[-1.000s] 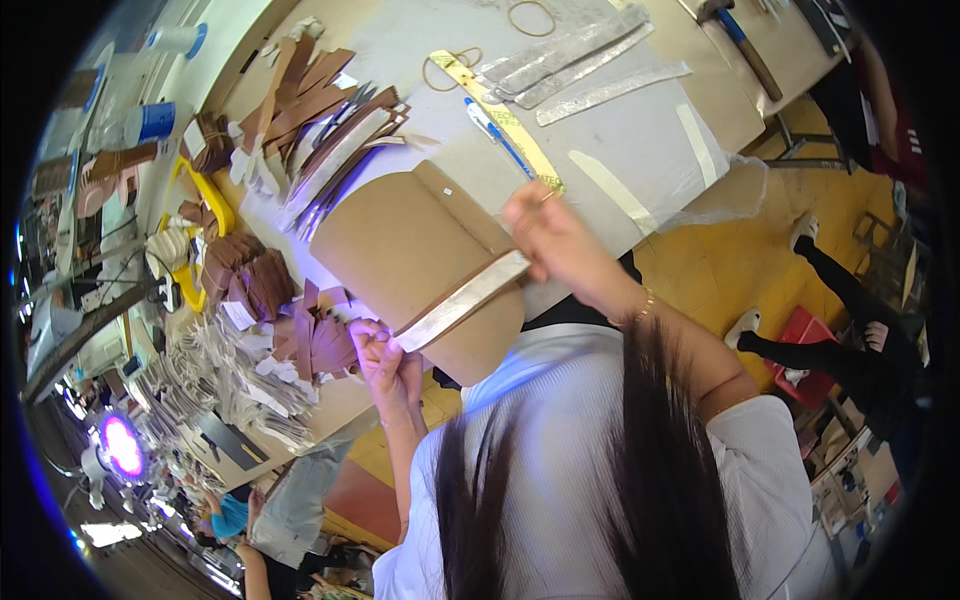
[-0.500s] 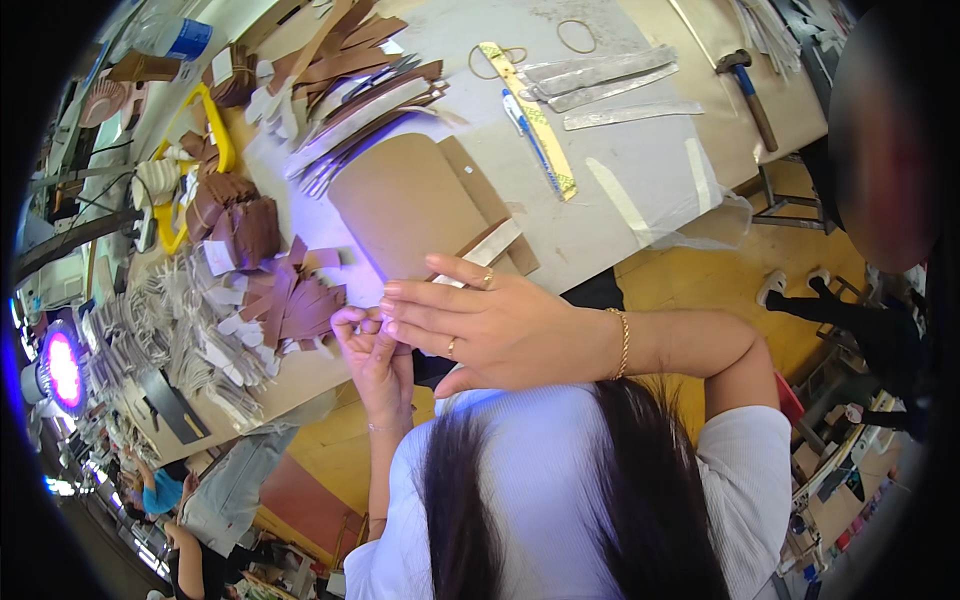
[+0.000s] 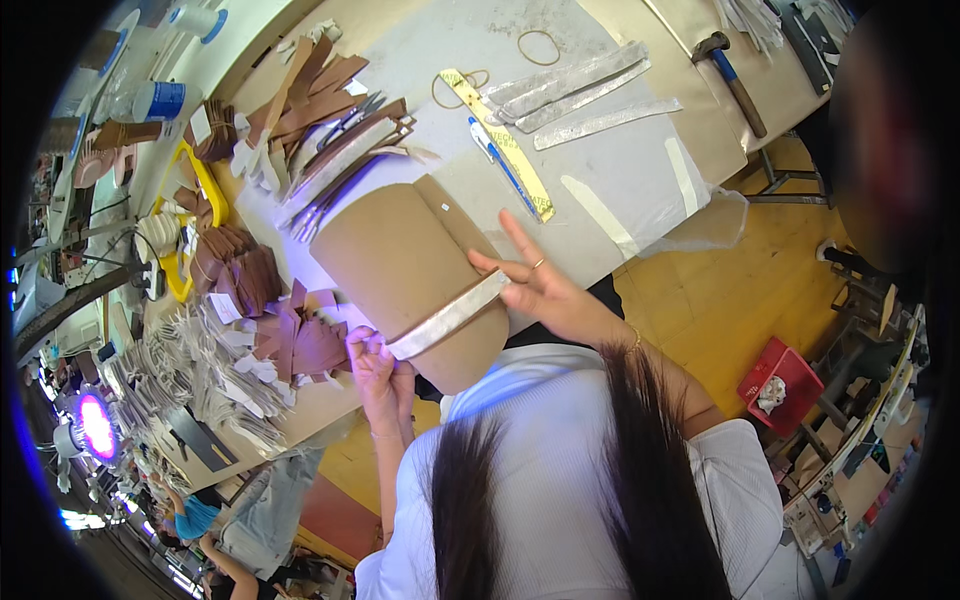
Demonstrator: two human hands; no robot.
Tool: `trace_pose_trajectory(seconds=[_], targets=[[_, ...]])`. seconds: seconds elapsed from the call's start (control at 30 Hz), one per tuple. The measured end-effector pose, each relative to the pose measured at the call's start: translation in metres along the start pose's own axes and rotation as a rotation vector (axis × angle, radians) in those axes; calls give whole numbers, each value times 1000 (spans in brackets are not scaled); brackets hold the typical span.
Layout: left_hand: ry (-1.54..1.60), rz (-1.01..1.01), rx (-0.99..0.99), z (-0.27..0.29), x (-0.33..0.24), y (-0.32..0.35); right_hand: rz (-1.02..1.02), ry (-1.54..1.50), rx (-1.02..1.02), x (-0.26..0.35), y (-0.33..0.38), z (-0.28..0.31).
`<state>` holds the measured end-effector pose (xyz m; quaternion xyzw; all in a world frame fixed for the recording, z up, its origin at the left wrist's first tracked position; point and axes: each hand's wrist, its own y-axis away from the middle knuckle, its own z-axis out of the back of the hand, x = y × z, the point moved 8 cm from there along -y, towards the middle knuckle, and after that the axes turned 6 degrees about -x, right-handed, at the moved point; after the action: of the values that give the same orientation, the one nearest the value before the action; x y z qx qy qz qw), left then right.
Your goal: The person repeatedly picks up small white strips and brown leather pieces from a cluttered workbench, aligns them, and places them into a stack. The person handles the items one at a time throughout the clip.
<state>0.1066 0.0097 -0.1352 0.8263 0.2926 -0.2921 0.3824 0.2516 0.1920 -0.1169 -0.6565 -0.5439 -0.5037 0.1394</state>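
Strip: the white strip (image 3: 450,318) is held slantwise across the brown board (image 3: 395,245), near the counter (image 3: 610,270) edge.
Left hand: the left hand (image 3: 380,378) is closed, with the strip's lower end pinched in its fingertips.
Right hand: the fingers of the right hand (image 3: 550,295) are spread at the upper end; whether that end is gripped cannot be told.
Beyond board: a pen (image 3: 508,170) is laid beside a yellow band (image 3: 500,140).
Far right: a hammer (image 3: 735,88) is laid down.

Beyond the right hand (image 3: 562,302), bare table (image 3: 563,180) opens beside the yellow strip (image 3: 504,148) until grey strips (image 3: 605,123) block it.
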Motion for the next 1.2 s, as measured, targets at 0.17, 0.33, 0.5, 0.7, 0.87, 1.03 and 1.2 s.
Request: trace_pose_trajectory(seconds=[0.17,0.33,0.5,0.7,0.87,1.03,1.2], targets=[[32,13,-12,16,1,-1,-12,-360,-47,55,8,7],[33,16,-14,14,-4,-3,26,-311,12,83,14,-3],[43,12,-22,8,-6,-2,24,-272,32,83,13,-7],[42,0,22,9,-8,-5,27,-243,-71,90,5,-8],[10,-74,21,-11,-41,-8,107,-126,-181,84,-25,16],[-120,-177,65,-44,-82,-2,132,-74,-263,82,-35,33],[-240,-208,105,-56,-89,10,284,238,-367,83,-35,33]])
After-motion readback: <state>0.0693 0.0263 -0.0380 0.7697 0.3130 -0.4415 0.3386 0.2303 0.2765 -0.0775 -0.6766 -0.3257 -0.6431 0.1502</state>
